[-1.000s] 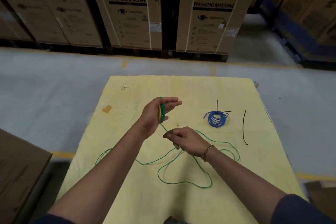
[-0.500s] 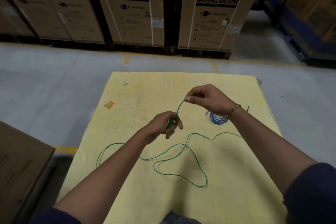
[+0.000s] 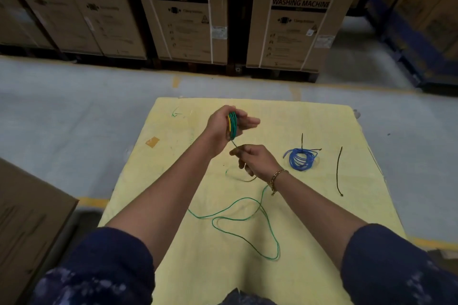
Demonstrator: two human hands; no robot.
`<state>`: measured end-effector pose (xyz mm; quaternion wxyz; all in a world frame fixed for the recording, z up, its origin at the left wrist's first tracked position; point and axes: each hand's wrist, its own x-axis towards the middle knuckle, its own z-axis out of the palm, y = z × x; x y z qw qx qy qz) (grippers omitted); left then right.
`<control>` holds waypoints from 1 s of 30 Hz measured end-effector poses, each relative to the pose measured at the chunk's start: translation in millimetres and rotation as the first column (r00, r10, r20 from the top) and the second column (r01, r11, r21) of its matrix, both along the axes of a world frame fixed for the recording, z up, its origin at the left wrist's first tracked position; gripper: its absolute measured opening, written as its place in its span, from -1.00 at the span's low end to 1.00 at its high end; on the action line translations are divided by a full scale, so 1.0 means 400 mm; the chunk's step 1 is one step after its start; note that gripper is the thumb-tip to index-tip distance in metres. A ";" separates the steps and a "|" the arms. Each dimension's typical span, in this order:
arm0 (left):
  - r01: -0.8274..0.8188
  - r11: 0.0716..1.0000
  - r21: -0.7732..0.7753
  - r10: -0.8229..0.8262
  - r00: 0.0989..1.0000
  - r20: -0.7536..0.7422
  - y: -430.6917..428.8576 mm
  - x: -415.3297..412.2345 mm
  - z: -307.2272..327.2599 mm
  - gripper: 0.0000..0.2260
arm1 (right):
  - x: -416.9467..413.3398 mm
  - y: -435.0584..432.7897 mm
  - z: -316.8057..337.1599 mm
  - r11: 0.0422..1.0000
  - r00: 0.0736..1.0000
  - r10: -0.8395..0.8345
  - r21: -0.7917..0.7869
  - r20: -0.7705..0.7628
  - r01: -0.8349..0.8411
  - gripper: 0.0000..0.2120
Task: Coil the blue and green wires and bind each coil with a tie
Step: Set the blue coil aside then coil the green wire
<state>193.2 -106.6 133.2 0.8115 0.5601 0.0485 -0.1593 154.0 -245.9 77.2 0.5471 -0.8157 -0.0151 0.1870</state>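
Left hand (image 3: 219, 125) and right hand (image 3: 259, 159) hold green wire (image 3: 232, 124).

The right hand (image 3: 255, 159) hides some green wire (image 3: 247, 218).
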 end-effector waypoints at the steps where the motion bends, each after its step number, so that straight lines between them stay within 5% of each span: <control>1: 0.037 0.988 0.148 -0.043 0.998 0.036 0.003 0.003 -0.013 -0.70 | 0.005 -0.009 0.011 0.997 0.999 0.045 -0.059 0.016 -0.044 -0.80; 6: 0.197 0.656 0.729 -0.361 0.930 0.074 0.031 -0.008 -0.045 -0.66 | 0.042 -0.074 0.107 0.956 0.973 0.222 -0.209 0.064 -0.204 -0.87; 8: 0.265 0.541 0.798 -0.461 0.887 0.018 0.032 -0.018 -0.047 -0.65 | 0.064 -0.098 0.153 0.940 0.958 0.277 -0.231 0.081 -0.252 -0.89; 11: 0.267 0.508 0.819 -0.487 0.873 0.018 0.021 -0.029 -0.042 -0.60 | 0.101 -0.122 0.200 0.929 0.944 0.316 -0.234 0.101 -0.286 -0.92; 14: 0.273 0.704 0.655 -0.390 0.920 0.035 0.013 -0.037 -0.035 -0.55 | 0.129 -0.135 0.212 0.983 0.974 0.173 -0.084 0.147 -0.162 -0.94; 17: 0.334 0.928 0.165 -0.329 0.943 -0.057 0.014 -0.052 -0.023 -0.58 | 0.134 -0.135 0.190 0.998 0.987 0.010 0.059 0.162 -0.020 -0.94; 19: 0.337 0.928 -0.160 -0.353 0.932 -0.086 0.010 -0.062 -0.009 -0.63 | 0.126 -0.126 0.158 0.991 0.989 -0.068 0.122 0.129 0.052 -0.87; 22: 0.197 0.877 -0.438 -0.262 0.961 -0.092 -0.005 -0.069 0.019 -0.69 | 0.091 -0.085 0.095 0.981 0.991 -0.113 0.168 0.071 0.100 -0.86; 25: 0.008 0.871 -0.491 -0.090 0.985 -0.144 -0.026 -0.054 0.031 -0.70 | 0.045 -0.031 0.045 0.981 0.993 -0.108 0.169 0.038 0.101 -0.75; 30: -0.045 0.967 -0.250 0.033 0.998 -0.051 -0.036 -0.031 0.009 -0.71 | -0.011 -0.008 0.019 0.997 0.998 0.063 0.037 -0.029 -0.062 -0.76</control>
